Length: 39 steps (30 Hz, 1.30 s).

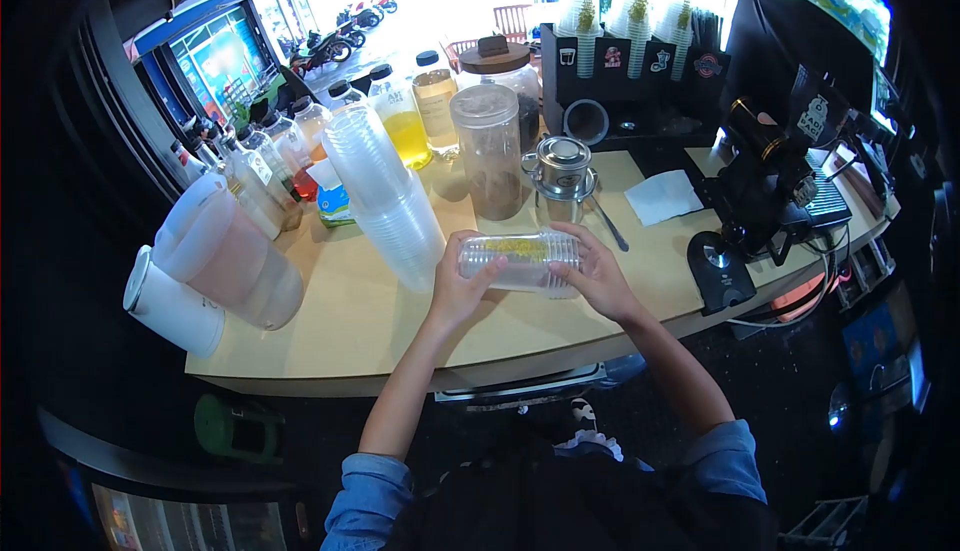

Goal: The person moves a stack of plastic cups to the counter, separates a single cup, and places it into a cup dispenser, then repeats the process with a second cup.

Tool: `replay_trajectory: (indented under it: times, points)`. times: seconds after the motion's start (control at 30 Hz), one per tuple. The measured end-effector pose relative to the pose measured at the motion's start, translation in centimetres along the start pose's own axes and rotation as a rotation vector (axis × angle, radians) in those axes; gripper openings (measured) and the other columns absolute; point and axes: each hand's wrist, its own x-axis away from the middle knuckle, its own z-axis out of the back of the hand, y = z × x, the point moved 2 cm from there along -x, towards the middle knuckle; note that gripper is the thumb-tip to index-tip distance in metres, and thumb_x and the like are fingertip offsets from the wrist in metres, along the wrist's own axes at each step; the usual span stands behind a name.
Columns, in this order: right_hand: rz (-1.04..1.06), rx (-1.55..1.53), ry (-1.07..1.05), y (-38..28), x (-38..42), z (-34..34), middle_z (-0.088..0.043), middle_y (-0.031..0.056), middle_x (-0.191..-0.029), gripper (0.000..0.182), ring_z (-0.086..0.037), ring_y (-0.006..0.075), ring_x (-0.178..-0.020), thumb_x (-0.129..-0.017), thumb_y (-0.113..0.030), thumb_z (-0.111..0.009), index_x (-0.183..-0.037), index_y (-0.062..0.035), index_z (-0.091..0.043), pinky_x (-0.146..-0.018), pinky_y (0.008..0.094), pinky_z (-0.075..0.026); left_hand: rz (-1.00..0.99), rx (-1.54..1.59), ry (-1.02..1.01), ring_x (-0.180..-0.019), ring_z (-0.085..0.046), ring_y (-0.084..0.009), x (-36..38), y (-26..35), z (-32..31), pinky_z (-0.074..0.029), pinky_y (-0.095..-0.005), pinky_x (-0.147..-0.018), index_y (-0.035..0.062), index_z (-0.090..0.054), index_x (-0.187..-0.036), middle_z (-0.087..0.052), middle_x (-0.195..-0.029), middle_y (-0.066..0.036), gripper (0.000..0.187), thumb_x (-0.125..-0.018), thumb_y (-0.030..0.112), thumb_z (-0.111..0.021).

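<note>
A short stack of clear plastic cups with yellow print (520,261) lies sideways between my two hands above the counter's front part. My left hand (465,276) wraps round its left end, thumb on the near side. Round the rimmed right end, my right hand (597,276) has its fingers closed. Just left of my left hand stands a tall, leaning stack of clear cups (385,201). Behind the held cups are a lidded clear jar (488,156) and a metal drip filter (562,166) on a glass.
On the wooden counter (340,346), pitchers (235,256) and bottles (405,121) line the left. A white napkin (664,197), a black tamping stand (720,269) and a coffee machine (765,181) sit right. A black cup holder (640,71) stands at the back.
</note>
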Motion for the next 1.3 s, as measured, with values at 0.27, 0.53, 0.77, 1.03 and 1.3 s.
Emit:
replay_trajectory:
  times: [0.27,0.53,0.77,1.03,1.3]
  points:
    - [-0.048,-0.008,0.043,-0.7,0.4,0.1,-0.060,0.0137,-0.106,0.050,-0.061,0.0162,-0.093,-0.082,0.002,-0.063,-0.127,0.0002,-0.042,-0.080,0.0282,-0.052,0.049,0.064,-0.002,-0.085,-0.059,-0.0148,0.7,-0.2,-0.4,-0.049,-0.0285,-0.074,0.0021,-0.046,-0.106,-0.059,-0.091,-0.010,0.043,-0.080,0.026,-0.070]
    - [-0.043,0.039,0.089,-0.6,0.8,-0.5,-0.060,0.0145,-0.107,0.051,-0.061,0.0161,-0.092,-0.082,0.003,-0.062,-0.128,0.0023,-0.041,-0.080,0.0271,-0.052,0.162,0.128,0.011,-0.085,-0.059,-0.0154,0.9,-0.8,-0.7,-0.049,-0.0284,-0.073,0.0023,-0.046,-0.106,-0.060,-0.091,-0.010,0.041,-0.081,0.026,-0.068]
    - [-0.013,0.019,0.084,-1.6,0.9,-0.3,-0.057,0.0160,-0.112,0.062,-0.058,0.0180,-0.099,-0.082,-0.001,-0.063,-0.134,-0.0018,-0.029,-0.082,0.0297,-0.051,0.002,0.055,0.059,-0.089,-0.058,-0.0148,0.5,1.7,-0.2,-0.048,-0.0282,-0.077,0.0021,-0.045,-0.108,-0.058,-0.095,-0.010,0.043,-0.080,0.023,-0.070]
    - [-0.127,-0.125,0.086,-3.6,-0.9,0.8,-0.056,0.0162,-0.110,0.054,-0.059,0.0202,-0.098,-0.083,-0.007,-0.065,-0.121,-0.0052,-0.027,-0.077,0.0329,-0.054,0.003,0.438,0.180,-0.097,-0.056,-0.0162,-3.1,5.7,-3.2,-0.046,-0.0281,-0.083,-0.0011,-0.039,-0.117,-0.054,-0.106,-0.010,0.058,-0.077,0.021,-0.074]
    - [-0.132,0.174,-0.091,-9.4,-5.0,5.9,-0.056,0.0196,-0.096,0.060,-0.061,0.0163,-0.075,-0.084,-0.014,-0.065,-0.116,-0.0087,-0.014,-0.062,0.0277,-0.052,-0.258,0.241,0.130,-0.102,-0.054,-0.0199,-9.9,11.2,-7.3,-0.046,-0.0314,-0.085,-0.0006,-0.031,-0.123,-0.050,-0.112,-0.014,0.072,-0.071,0.018,-0.079]
